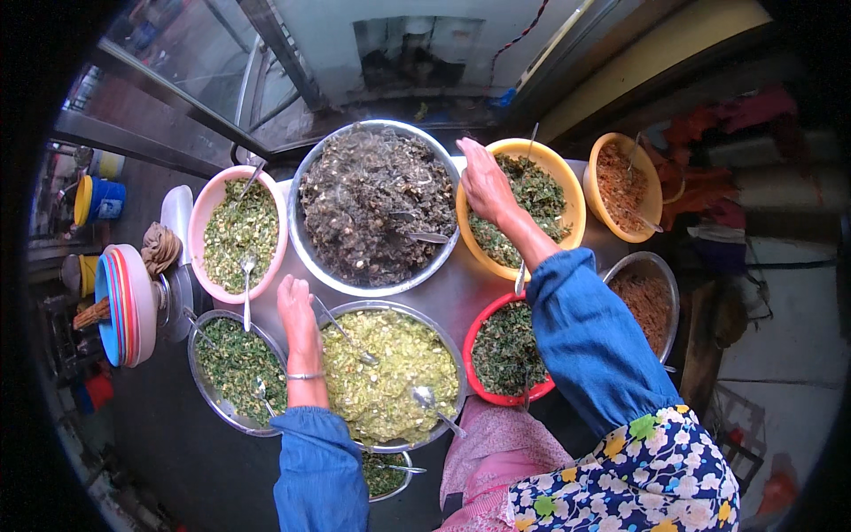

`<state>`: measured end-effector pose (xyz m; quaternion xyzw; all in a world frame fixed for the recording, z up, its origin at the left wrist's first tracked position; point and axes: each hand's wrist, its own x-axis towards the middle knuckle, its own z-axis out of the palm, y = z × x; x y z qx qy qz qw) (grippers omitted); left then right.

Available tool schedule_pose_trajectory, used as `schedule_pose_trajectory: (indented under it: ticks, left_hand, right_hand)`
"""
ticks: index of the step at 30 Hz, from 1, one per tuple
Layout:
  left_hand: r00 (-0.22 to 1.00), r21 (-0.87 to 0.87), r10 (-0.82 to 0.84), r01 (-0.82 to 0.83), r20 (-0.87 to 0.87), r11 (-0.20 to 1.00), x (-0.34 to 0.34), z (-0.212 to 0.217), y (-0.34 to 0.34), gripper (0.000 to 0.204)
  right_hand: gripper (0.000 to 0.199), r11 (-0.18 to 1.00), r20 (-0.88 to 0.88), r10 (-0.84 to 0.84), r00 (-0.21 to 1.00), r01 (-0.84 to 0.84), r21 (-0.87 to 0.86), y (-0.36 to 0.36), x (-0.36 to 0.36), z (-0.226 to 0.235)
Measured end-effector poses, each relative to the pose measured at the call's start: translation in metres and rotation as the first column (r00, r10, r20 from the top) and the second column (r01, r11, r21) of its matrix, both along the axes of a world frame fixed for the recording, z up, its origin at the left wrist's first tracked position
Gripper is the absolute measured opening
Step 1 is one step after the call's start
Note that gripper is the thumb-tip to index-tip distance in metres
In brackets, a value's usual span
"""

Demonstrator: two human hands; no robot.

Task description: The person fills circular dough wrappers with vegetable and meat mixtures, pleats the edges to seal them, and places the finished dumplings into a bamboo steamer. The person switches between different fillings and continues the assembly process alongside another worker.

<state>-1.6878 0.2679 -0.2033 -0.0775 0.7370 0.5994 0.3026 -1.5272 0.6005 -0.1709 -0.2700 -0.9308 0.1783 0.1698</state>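
Note:
My left hand (297, 312) rests on the rim of a steel bowl (443, 346) of pale green chopped vegetable, its fingers around the handle of a metal spoon (347, 337) that lies in the food. My right hand (485, 180) reaches over the near rim of a yellow bowl (574, 199) of dark green chopped leaves; its fingers are together, and I cannot tell whether it holds anything. Between them stands a large steel bowl (306, 239) of dark brownish chopped greens with a spoon (425, 237) in it.
Around these stand a pink bowl (206, 213) of green bits, a steel bowl (202, 386) of chopped greens, a red bowl (474, 332), an orange bowl (647, 168) and a steel bowl (660, 266) of reddish shreds. Stacked coloured plates (127, 306) stand at the left.

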Motion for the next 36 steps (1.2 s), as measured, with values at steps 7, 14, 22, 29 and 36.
schedule_pose_trajectory:
  ticks: [7, 14, 22, 29, 36]
  left_hand:
    - [0.904, 0.169, 0.043, -0.126, 0.426, 0.978, -0.013, 0.005, 0.036, 0.051]
    - [0.875, 0.172, 0.147, -0.251, 0.462, 0.953, -0.029, 0.001, 0.052, 0.044]
    - [0.868, 0.246, 0.033, -0.177, 0.495, 0.953, -0.053, -0.017, 0.044, 0.055]
    - [0.837, 0.238, 0.216, -0.374, 0.502, 0.896, -0.057, -0.036, 0.047, 0.070]
    - [0.823, 0.167, 0.071, -0.197, 0.563, 0.966, -0.065, -0.018, 0.056, 0.072]
  right_hand:
    - [0.027, 0.916, 0.317, -0.061, 0.947, 0.179, -0.359, 0.021, -0.057, -0.019]
    - [0.031, 0.883, 0.396, -0.031, 0.918, 0.211, -0.420, 0.035, -0.054, -0.017]
    - [0.043, 0.793, 0.253, -0.082, 0.964, 0.217, -0.569, 0.024, -0.019, -0.041]
    - [0.042, 0.811, 0.266, -0.151, 0.952, 0.273, -0.518, 0.023, -0.016, -0.039]
    - [0.040, 0.734, 0.271, -0.254, 0.928, 0.368, -0.571, 0.021, -0.028, -0.049]
